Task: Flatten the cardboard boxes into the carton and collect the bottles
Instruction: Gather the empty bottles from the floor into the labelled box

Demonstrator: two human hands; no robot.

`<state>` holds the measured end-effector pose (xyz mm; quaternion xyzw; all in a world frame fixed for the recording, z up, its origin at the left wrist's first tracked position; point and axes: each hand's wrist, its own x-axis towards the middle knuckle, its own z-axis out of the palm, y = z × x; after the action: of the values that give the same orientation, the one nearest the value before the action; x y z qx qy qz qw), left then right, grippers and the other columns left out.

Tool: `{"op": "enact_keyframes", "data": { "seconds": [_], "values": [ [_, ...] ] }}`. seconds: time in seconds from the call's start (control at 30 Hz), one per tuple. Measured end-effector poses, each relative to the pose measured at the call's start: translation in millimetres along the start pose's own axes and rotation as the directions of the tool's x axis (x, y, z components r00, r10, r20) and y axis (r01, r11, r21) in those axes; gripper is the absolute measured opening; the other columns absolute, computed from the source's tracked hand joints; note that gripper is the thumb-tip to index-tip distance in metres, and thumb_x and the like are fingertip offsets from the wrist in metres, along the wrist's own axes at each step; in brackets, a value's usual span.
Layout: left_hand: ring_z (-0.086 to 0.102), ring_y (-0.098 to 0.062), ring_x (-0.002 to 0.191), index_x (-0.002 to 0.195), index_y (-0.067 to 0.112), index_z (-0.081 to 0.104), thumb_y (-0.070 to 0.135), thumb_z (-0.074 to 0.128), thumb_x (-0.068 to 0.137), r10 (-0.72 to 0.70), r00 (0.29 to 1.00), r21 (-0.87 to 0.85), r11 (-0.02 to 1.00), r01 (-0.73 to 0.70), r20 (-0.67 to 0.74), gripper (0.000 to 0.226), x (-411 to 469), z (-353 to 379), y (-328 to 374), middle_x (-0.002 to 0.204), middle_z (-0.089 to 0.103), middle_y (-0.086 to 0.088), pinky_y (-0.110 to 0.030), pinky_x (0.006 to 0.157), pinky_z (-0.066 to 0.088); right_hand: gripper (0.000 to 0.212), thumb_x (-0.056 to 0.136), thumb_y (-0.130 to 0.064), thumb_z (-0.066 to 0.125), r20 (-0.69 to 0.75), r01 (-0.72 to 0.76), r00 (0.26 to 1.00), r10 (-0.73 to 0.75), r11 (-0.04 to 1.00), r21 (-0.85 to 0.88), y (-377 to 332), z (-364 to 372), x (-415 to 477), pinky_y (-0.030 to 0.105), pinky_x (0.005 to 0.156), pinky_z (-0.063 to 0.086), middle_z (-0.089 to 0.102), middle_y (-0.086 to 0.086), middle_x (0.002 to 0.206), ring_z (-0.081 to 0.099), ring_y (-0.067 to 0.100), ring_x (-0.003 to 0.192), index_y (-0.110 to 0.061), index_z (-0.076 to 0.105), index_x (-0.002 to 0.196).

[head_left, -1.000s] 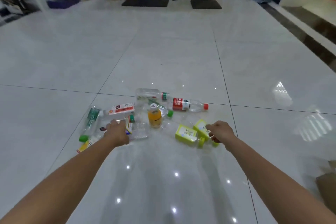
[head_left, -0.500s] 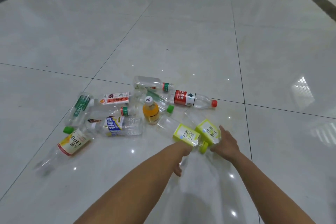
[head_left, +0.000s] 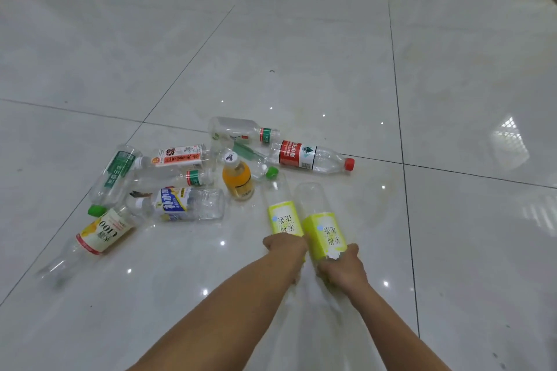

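yellow bottles in left grip, right grip, edge the heap.

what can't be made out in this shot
Head view:
1. Caps of the left yellow-label bottle and right yellow-label bottle: covered by the left hand and right hand gripping them.
2. Carton and cardboard boxes: outside the frame.
3. C100 bottle: clear lower end smeared by blur.
4. Small label print: too small.

Two bare forearms, bare left hand, bare right hand
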<state>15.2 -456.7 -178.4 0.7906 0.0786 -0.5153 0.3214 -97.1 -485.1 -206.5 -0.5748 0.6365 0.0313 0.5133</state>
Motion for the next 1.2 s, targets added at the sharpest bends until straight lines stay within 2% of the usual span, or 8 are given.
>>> {"op": "enact_keyframes", "data": {
  "seconds": [0.27, 0.4, 0.6, 0.8, 0.9, 1.0, 1.1, 1.2],
  "values": [
    [0.057, -0.024, 0.072, 0.134, 0.010, 0.012, 0.029, 0.068, 0.083, 0.103, 0.987, -0.011, 0.995, -0.102, 0.123, 0.078, -30, 8, 7, 0.112, 0.056, -0.015, -0.028, 0.050, 0.050, 0.053, 0.071, 0.000, 0.065, 0.080, -0.170, 0.985, 0.151, 0.822, 0.544, 1, -6, -19, 0.025, 0.044, 0.041, 0.055, 0.014, 0.068, 0.050, 0.019, 0.042, -0.003, 0.036, 0.116],
    [0.048, -0.015, 0.046, 0.123, 0.008, 0.037, 0.026, 0.064, 0.084, 0.262, 0.913, 0.056, 0.955, -0.293, 0.312, 0.051, -70, 17, 14, 0.082, 0.058, -0.008, -0.024, 0.049, 0.051, 0.037, 0.072, 0.002, 0.065, 0.034, -0.146, 0.984, 0.177, 0.670, 0.727, -6, -40, -43, 0.015, 0.036, 0.036, 0.055, 0.010, 0.057, 0.049, 0.009, 0.032, 0.006, 0.057, 0.108],
    [0.050, -0.014, 0.061, 0.113, 0.017, 0.044, 0.021, 0.062, 0.087, 0.468, 0.638, -0.006, 0.809, -0.588, 0.612, 0.032, -183, 93, 55, 0.095, 0.058, -0.006, -0.024, 0.057, 0.048, 0.045, 0.075, 0.000, 0.064, -0.389, 0.216, 0.883, 0.264, 0.507, 0.835, -9, -177, -110, 0.020, 0.039, 0.041, 0.060, 0.013, 0.085, 0.055, 0.012, 0.044, 0.002, 0.043, 0.114],
    [0.052, -0.011, 0.073, 0.109, 0.017, 0.044, 0.021, 0.068, 0.078, 0.433, 0.231, -0.085, 0.597, -0.798, 0.871, 0.039, -342, 217, 41, 0.089, 0.056, 0.003, -0.024, 0.061, 0.044, 0.044, 0.074, -0.001, 0.066, -0.662, 0.552, 0.493, 0.564, 0.385, 0.739, 59, -333, -212, 0.020, 0.045, 0.048, 0.057, 0.012, 0.091, 0.057, 0.014, 0.051, -0.006, 0.035, 0.105],
    [0.057, -0.015, 0.080, 0.112, 0.013, 0.050, 0.027, 0.072, 0.072, 0.339, 0.127, -0.038, 0.441, -0.897, 0.932, 0.047, -387, 263, 4, 0.091, 0.059, 0.002, -0.020, 0.059, 0.044, 0.055, 0.073, -0.017, 0.073, -0.584, 0.517, 0.314, 0.749, 0.381, 0.766, 112, -356, -255, 0.037, 0.078, 0.051, 0.060, 0.010, 0.110, 0.059, 0.026, 0.086, -0.013, 0.032, 0.109],
    [0.058, -0.019, 0.097, 0.111, 0.022, 0.049, 0.036, 0.070, 0.069, 0.252, 0.076, 0.046, 0.122, -0.991, 0.965, 0.049, -401, 291, -33, 0.102, 0.060, 0.001, -0.026, 0.072, 0.049, 0.071, 0.077, -0.019, 0.073, -0.447, 0.402, 0.285, 0.848, 0.317, 0.859, 160, -349, -278, 0.039, 0.092, 0.044, 0.054, 0.020, 0.127, 0.055, 0.035, 0.114, -0.004, 0.029, 0.131],
    [0.048, -0.027, 0.116, 0.120, 0.014, 0.046, 0.045, 0.064, 0.077, 0.213, 0.124, 0.201, -0.390, -0.899, 0.969, 0.056, -392, 300, -64, 0.118, 0.058, -0.007, -0.035, 0.082, 0.039, 0.072, 0.068, -0.023, 0.071, -0.307, 0.408, 0.400, 0.864, 0.132, 0.904, 191, -323, -275, 0.029, 0.082, 0.048, 0.051, 0.016, 0.123, 0.052, 0.026, 0.097, -0.003, 0.032, 0.125],
    [0.041, -0.031, 0.122, 0.129, 0.012, 0.041, 0.044, 0.065, 0.082, 0.203, 0.139, 0.221, -0.467, -0.856, 0.969, 0.061, -377, 308, -92, 0.124, 0.054, -0.013, -0.036, 0.081, 0.038, 0.063, 0.073, -0.009, 0.072, -0.227, 0.361, 0.382, 0.896, 0.082, 0.929, 204, -318, -274, 0.028, 0.056, 0.050, 0.054, 0.017, 0.102, 0.054, 0.023, 0.070, -0.009, 0.027, 0.118]
  ]
}}
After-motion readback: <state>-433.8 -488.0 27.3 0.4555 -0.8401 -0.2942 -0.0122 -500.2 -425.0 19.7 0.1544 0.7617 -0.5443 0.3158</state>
